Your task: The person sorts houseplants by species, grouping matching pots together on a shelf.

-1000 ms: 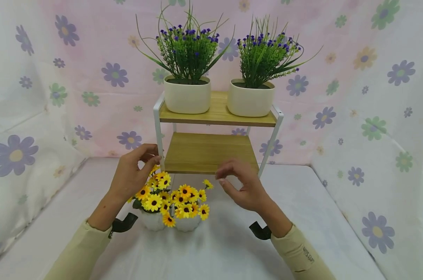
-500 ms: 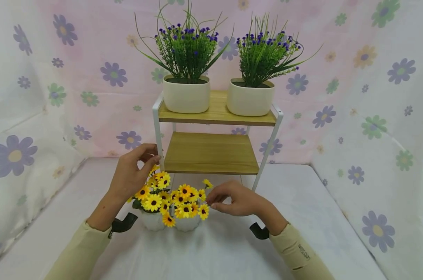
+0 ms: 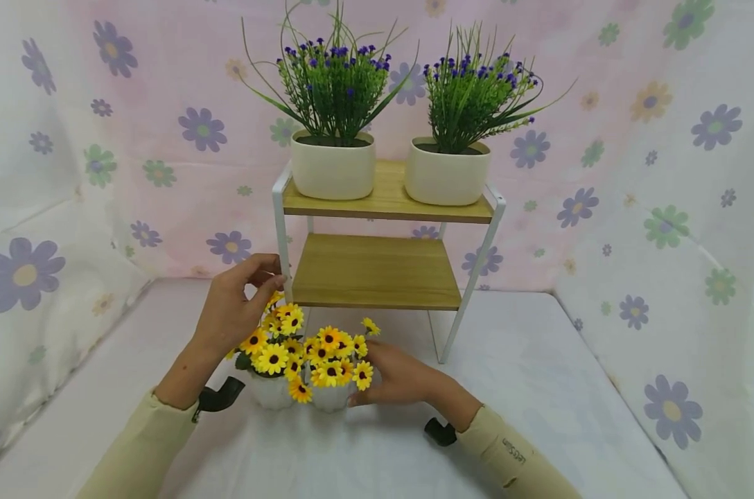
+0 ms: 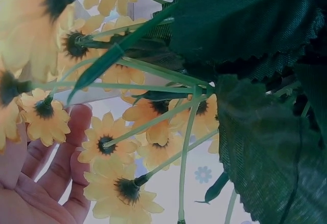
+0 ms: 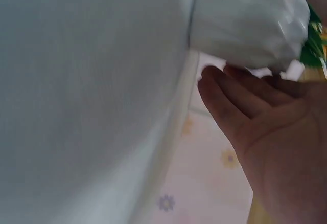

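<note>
Two small white pots of yellow artificial daisies stand side by side on the cloth. My right hand (image 3: 402, 378) reaches around the right pot (image 3: 330, 398), its thumb in front and its fingers partly hidden behind the flowers. In the right wrist view those fingers (image 5: 230, 93) are nearly straight alongside the white pot (image 5: 245, 24); whether they touch it is unclear. Above the left pot (image 3: 271, 393), my left hand (image 3: 230, 305) is loosely curved at the shelf's front left post (image 3: 282, 239). Yellow daisies (image 4: 122, 188) partly cover it in the left wrist view.
A two-tier shelf with white metal legs stands behind the pots. Its upper board (image 3: 389, 181) bears two cream planters (image 3: 333, 170) of purple flowers and grass. The lower board (image 3: 377, 270) is bare wood. Flower-patterned cloth (image 3: 633, 173) hangs around the white-covered table (image 3: 539, 416).
My right hand has come down and left from before the lower board to the right daisy pot, its fingers passing behind the flowers. The left hand has stayed at the post.
</note>
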Tool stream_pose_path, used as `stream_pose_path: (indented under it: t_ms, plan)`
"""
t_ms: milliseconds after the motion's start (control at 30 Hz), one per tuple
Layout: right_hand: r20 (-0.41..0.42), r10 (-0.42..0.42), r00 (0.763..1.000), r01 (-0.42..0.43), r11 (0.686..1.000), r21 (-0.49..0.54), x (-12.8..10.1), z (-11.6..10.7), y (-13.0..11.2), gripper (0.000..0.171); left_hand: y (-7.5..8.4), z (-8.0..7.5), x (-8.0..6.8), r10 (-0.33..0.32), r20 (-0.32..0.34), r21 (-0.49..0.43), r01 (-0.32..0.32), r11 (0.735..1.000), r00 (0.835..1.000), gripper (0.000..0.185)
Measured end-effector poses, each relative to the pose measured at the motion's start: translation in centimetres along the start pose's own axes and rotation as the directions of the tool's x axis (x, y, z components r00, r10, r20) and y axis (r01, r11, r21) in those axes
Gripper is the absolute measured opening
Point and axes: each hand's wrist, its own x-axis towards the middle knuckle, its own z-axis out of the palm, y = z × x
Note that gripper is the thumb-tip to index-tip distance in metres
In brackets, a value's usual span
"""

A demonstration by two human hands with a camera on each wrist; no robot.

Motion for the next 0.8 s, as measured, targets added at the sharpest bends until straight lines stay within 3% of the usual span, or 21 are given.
stream_pose_path:
  t_ms: [167,300,500,800]
  plan:
    - [-0.104,-0.058,0.993,0.068,0.993,0.093,1.2,1.5,-0.5,0.080,0.0,-0.1,0.2,-0.001,0.000,-0.001,0.001,1.000,1.000,0.023]
    - [-0.158,-0.021,0.987,0.044,0.988,0.146,1.6,2.2,-0.9,0.075,0.0,-0.1,0.1,-0.010,0.006,-0.003,0.010,1.000,1.000,0.024]
    - [-0.188,-0.013,0.982,0.053,0.976,0.209,1.9,2.4,-1.1,0.073,0.0,-0.2,0.1,-0.008,0.007,0.002,0.008,1.000,1.000,0.025]
    - [-0.214,-0.032,0.976,0.077,0.975,0.207,1.9,2.3,-1.1,0.074,0.0,0.0,0.0,-0.013,0.007,0.003,0.013,1.000,1.000,0.025]
